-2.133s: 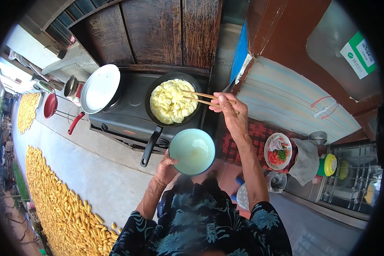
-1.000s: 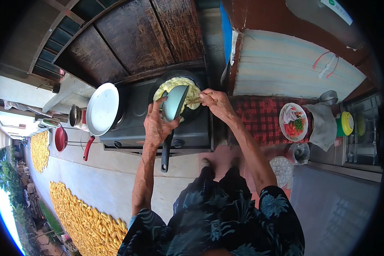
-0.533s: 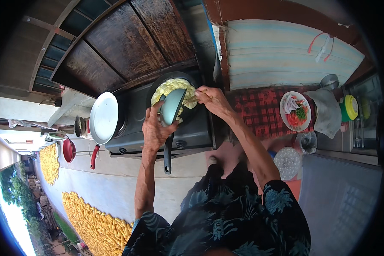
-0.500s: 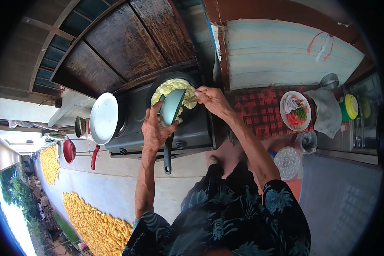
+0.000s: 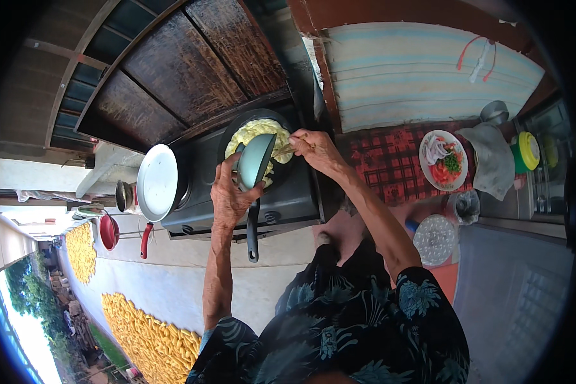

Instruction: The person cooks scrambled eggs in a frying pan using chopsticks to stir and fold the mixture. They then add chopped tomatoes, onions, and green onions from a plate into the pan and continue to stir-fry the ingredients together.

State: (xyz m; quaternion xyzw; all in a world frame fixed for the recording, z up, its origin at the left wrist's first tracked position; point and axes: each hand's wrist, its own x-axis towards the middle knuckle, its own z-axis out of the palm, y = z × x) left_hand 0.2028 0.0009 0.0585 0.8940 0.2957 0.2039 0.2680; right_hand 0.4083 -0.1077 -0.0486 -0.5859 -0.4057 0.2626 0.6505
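A pale green bowl is tipped on edge over the black pan of yellow egg on the stove. The left hand grips the bowl from below, arm stretched forward. The right hand pinches chopsticks at the bowl's mouth, wrist bent. A yellow-lidded green container stands far right, beside a plate of chopped vegetables.

1. Pale green bowl, frame centre: smooth, glossy, looks like enamel or plastic.
2. Black pan: matt dark metal.
3. Upper-left shutters: rough, weathered wood.
4. Checked cloth: woven fabric.
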